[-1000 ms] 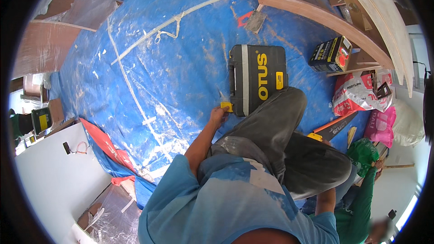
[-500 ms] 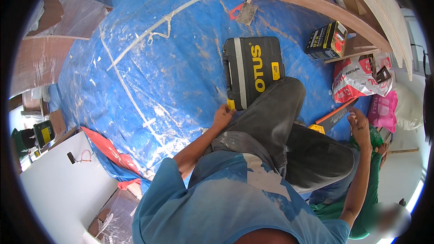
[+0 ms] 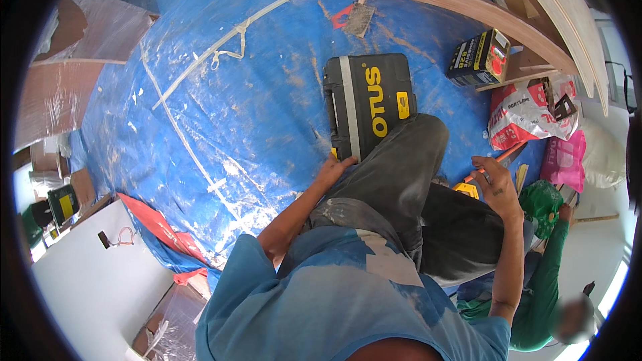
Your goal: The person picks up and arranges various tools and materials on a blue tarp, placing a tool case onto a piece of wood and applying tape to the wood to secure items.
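Note:
A black hard tool case point(image 3: 371, 103) with a grey stripe and yellow marks lies on the blue tarp, partly hidden behind my raised knee. My left hand point(image 3: 333, 170) is at its near left corner, thumb and fingers closed about the edge beside a small yellow part. Above the handsaw my right hand point(image 3: 496, 187) hovers with its fingers bent but apart. No held thing shows in it. The handsaw point(image 3: 466, 189) has a yellow handle and an orange strip along its blade; my right hand covers part of it.
At the right stand a dark metal can point(image 3: 478, 60), a torn red and white sack point(image 3: 528, 115) and a pink bag point(image 3: 563, 158). Curved wooden panels point(image 3: 461, 10) arch above them. A co-worker in a green sleeve point(image 3: 552, 261) sits close on my right, one hand near a green bag point(image 3: 540, 204).
My right hand has moved left, from beside the saw blade to over it. My left thumb now lies along the case's near edge. The co-worker's arm has straightened out near the green bag.

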A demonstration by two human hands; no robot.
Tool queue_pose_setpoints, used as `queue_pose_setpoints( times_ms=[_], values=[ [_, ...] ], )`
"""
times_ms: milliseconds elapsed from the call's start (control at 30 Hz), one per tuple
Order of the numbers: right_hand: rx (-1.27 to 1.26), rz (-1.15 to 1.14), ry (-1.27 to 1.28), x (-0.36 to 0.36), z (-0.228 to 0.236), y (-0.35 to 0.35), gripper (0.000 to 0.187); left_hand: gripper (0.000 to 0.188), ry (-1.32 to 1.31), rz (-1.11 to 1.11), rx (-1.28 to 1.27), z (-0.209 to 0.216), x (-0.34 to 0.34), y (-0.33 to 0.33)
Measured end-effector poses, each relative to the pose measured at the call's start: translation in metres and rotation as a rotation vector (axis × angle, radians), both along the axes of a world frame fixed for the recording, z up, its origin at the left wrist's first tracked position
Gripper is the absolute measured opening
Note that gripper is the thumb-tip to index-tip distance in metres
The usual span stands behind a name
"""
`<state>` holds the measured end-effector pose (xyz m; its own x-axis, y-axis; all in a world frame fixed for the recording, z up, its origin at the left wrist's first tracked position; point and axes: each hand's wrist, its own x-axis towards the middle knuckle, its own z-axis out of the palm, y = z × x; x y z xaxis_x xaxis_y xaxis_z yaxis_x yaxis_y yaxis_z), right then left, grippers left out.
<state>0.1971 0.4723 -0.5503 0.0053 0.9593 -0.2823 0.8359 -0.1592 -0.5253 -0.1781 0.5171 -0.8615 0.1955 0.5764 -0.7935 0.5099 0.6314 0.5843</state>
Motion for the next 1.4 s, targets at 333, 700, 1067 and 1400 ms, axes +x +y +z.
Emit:
queue_pose_setpoints(
  times_ms=[333,700,1067,1400],
  values=[
    [0.038,-0.053,0.054,0.031,-0.009,-0.004,0.03,0.05,-0.189,0.299,-0.094,-0.023,-0.018,0.004],
    [0.013,-0.138,0.03,0.054,0.001,-0.017,0.035,0.055,-0.413,0.107,-0.176,-0.031,-0.036,0.01],
    [0.056,0.063,0.056,0.035,0.004,0.022,0.033,0.063,0.088,-0.212,0.448,-0.037,-0.011,0.015],
    [-0.091,0.102,0.088,0.007,0.004,0.027,0.029,0.058,-0.211,0.328,0.125,-0.015,0.012,-0.01]
  ],
)
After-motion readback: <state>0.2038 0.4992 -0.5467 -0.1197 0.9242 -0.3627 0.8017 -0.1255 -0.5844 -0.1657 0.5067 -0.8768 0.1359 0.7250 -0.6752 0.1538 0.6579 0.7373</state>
